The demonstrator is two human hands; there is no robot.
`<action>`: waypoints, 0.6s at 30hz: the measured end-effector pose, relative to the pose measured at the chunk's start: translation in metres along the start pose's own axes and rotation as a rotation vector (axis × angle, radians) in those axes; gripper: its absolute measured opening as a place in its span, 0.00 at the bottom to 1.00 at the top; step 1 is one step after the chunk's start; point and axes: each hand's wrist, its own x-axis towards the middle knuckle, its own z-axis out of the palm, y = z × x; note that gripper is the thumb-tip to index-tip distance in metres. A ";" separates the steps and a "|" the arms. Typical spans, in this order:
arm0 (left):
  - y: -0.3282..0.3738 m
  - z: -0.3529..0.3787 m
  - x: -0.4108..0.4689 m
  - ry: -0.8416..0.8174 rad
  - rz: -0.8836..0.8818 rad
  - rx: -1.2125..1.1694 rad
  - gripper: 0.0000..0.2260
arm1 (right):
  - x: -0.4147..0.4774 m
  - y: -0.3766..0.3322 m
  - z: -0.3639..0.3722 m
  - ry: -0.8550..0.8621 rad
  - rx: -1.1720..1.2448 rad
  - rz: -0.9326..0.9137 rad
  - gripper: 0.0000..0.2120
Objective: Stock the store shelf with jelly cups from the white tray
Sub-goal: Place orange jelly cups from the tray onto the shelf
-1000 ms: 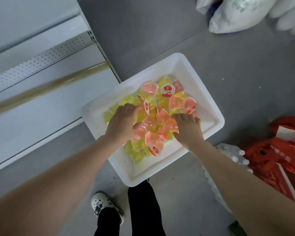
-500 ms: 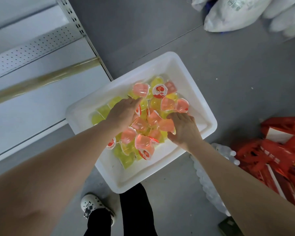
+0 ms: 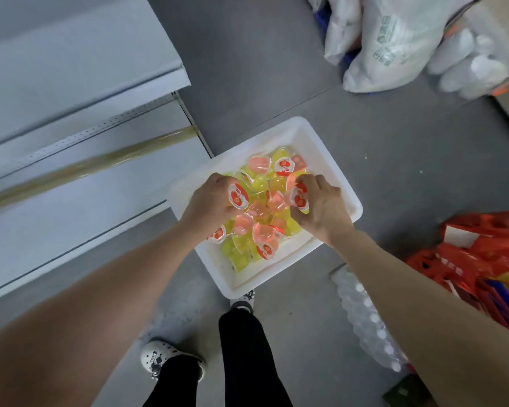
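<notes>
— Where is the white tray point(image 3: 332, 163)?
— On the grey floor point(image 3: 394, 160), just beside the corner of the store shelf point(image 3: 86, 207). Pink and yellow jelly cups point(image 3: 265, 236) are heaped inside it.
— And the hands?
— Both are over the heap. The left hand point(image 3: 209, 201) has its fingers curled round a strawberry-lidded cup point(image 3: 238, 195), lid facing up. The right hand point(image 3: 321, 210) pinches a second strawberry-lidded cup point(image 3: 300, 197) in its fingers.
— Anything nearby?
— A pack of water bottles point(image 3: 368, 318) and red bags point(image 3: 482, 259) on the right, and a white clog point(image 3: 165, 358) below the tray.
</notes>
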 end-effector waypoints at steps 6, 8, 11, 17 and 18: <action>-0.003 -0.076 -0.088 0.158 0.002 -0.124 0.26 | -0.022 -0.089 -0.050 0.112 -0.038 -0.068 0.24; -0.009 -0.103 -0.121 0.208 0.020 -0.183 0.25 | -0.031 -0.122 -0.067 0.162 -0.047 -0.108 0.23; -0.022 -0.145 -0.169 0.279 0.066 -0.175 0.24 | -0.041 -0.175 -0.092 0.265 -0.069 -0.186 0.20; -0.042 -0.233 -0.254 0.430 0.098 -0.057 0.23 | -0.051 -0.285 -0.137 0.416 -0.066 -0.351 0.19; -0.046 -0.247 -0.268 0.459 0.098 -0.042 0.23 | -0.052 -0.304 -0.145 0.438 -0.070 -0.375 0.19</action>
